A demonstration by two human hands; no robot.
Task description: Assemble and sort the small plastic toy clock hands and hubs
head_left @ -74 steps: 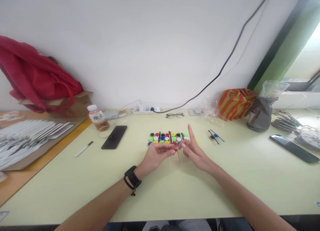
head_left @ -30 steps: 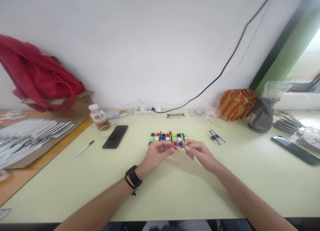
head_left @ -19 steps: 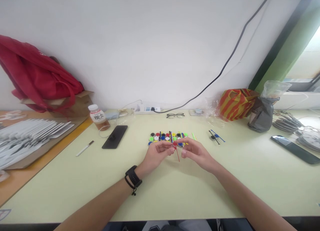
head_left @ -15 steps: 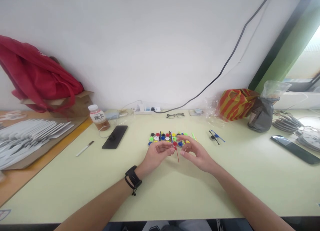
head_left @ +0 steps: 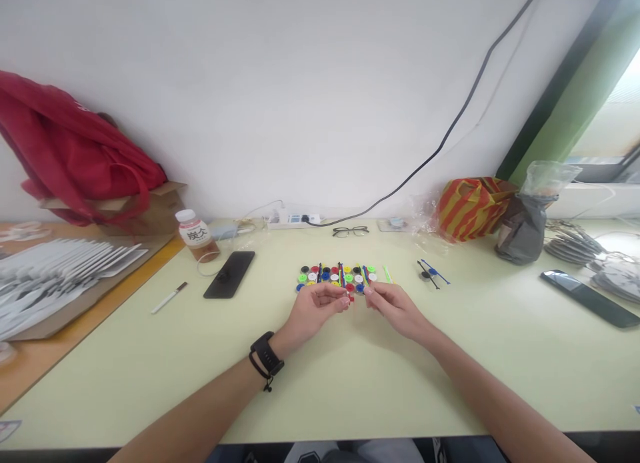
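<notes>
Both my hands meet just in front of a cluster of small coloured discs and thin sticks (head_left: 336,277) on the pale green table (head_left: 350,376). My left hand (head_left: 315,311), with a black watch on its wrist, pinches a small red piece (head_left: 351,296) at its fingertips. My right hand (head_left: 394,307) is closed, its fingertips pinched at the other side of that red piece. The thin red stick itself is hidden between the fingers. A green stick (head_left: 387,273) lies just beyond my right hand.
A black phone (head_left: 229,274), a drink bottle (head_left: 197,235) and a white pen (head_left: 169,297) lie to the left. Glasses (head_left: 351,231) and a power strip (head_left: 293,219) sit at the back. Blue and black sticks (head_left: 433,273), a striped bag (head_left: 470,207) and a dark flat device (head_left: 589,297) are right.
My right hand, open with spread fingers half a second ago, has closed onto the red piece. The red stick that hung below my left fingertips is out of sight.
</notes>
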